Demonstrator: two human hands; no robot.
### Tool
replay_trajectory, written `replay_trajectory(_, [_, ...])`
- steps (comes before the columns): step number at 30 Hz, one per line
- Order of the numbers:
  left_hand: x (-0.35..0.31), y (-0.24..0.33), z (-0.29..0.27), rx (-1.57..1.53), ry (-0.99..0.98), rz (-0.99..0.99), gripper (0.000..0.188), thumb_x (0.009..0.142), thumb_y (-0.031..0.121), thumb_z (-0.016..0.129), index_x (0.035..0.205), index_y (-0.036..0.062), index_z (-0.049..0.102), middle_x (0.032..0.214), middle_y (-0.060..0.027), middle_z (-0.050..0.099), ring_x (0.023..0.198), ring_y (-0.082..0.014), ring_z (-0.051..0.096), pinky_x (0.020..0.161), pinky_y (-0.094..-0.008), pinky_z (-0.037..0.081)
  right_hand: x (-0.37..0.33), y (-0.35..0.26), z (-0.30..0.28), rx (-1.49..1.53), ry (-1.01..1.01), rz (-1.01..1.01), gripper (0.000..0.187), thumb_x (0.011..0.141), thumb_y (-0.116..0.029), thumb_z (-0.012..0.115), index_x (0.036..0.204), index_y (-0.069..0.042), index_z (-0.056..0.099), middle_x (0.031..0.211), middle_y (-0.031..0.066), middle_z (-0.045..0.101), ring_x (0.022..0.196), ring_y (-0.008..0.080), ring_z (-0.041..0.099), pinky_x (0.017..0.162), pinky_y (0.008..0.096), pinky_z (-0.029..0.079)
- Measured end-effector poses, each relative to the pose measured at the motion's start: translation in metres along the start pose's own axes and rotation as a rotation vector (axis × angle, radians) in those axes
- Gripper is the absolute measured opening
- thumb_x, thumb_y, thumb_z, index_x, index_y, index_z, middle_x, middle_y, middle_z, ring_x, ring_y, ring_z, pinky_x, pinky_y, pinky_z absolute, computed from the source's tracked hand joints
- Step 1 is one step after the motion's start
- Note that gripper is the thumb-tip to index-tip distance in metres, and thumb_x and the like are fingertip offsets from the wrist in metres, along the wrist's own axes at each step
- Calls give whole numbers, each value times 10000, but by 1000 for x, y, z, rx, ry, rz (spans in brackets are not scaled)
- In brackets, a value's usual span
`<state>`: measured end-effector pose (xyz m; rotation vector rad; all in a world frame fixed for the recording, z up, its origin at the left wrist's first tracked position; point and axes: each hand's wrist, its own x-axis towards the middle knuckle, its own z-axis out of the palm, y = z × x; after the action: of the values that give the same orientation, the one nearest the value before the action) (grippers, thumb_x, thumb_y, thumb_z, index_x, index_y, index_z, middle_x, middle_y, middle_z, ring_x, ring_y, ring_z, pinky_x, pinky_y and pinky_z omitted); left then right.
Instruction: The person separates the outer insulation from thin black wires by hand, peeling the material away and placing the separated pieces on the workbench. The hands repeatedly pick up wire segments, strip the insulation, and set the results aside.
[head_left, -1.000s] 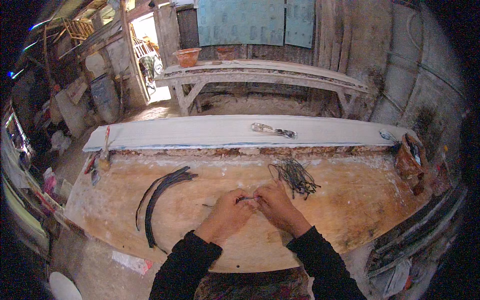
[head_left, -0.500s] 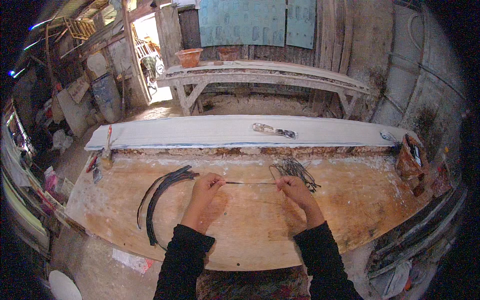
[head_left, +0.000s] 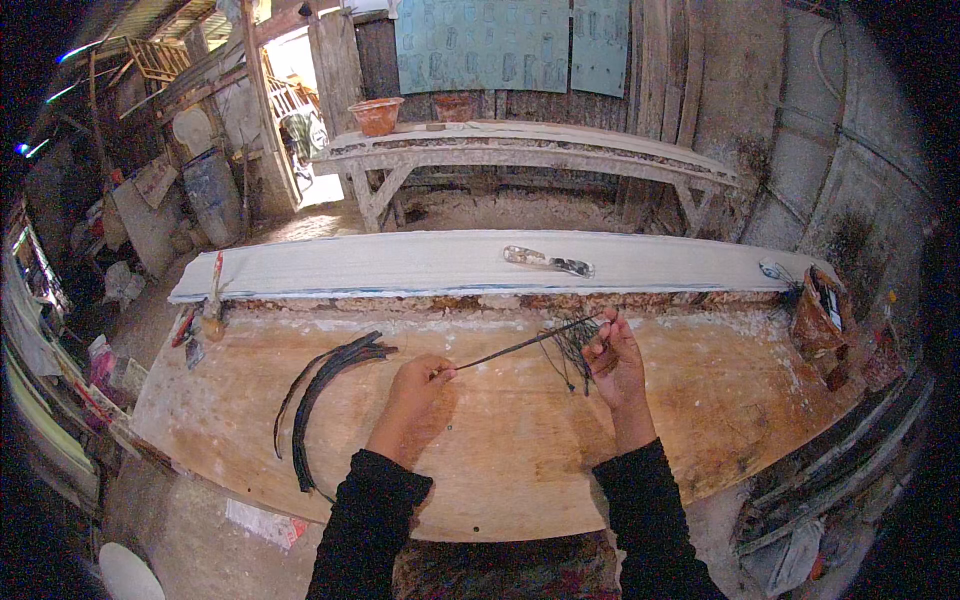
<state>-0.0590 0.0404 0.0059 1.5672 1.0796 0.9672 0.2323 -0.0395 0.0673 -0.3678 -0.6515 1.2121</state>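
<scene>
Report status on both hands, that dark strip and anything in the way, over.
Left hand pinching dark strip. Right hand gripping it farther out. Held straight between them. Dark tangle behind, near right hand; contact unclear.

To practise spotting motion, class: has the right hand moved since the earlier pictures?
Yes: judged against the white board, the right hand has moved up the picture, nearer to it, and rightward.

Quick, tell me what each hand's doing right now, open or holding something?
Left hand: closed, pinching a thin dark strip.
Right hand: closed at the fingertips, pinching the same strip farther along.
</scene>
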Motion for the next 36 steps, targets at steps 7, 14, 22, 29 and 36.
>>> replay_trajectory(7, [-34,53,42,-653,-134,-272,87,835,101,591,825,17,575,675,-14,538,562,-95,516,511,-223,430,-10,41,14,-319,91,178,170,839,-138,589,994,-85,539,804,2,606,665,98,567,643,233,459])
replay_trajectory(14, [-41,67,54,-736,-221,-382,67,848,111,571,831,48,554,701,-16,541,580,-105,526,520,-240,456,-31,66,28,-493,63,544,42,827,-119,599,831,-99,562,726,-19,570,561,66,522,466,185,391])
replay_trajectory(22, [-34,42,59,-774,-171,-329,74,850,101,569,855,28,574,666,4,504,562,-81,475,514,-232,428,-38,57,61,-520,85,509,70,804,-100,629,803,-83,561,679,-38,550,459,40,460,375,179,327])
replay_trajectory(29, [-42,56,57,-806,-250,-333,88,855,67,545,784,16,536,682,-26,506,578,-135,500,550,-274,486,-35,74,32,-669,-1,390,98,792,-38,629,789,-58,533,746,-1,575,657,97,558,568,237,479])
replay_trajectory(36, [-34,38,57,-611,-254,-223,64,845,64,560,834,1,562,711,-42,531,612,-137,520,548,-262,463,-39,70,44,-585,29,429,84,807,-25,603,830,-33,522,791,19,560,711,118,567,614,281,520])
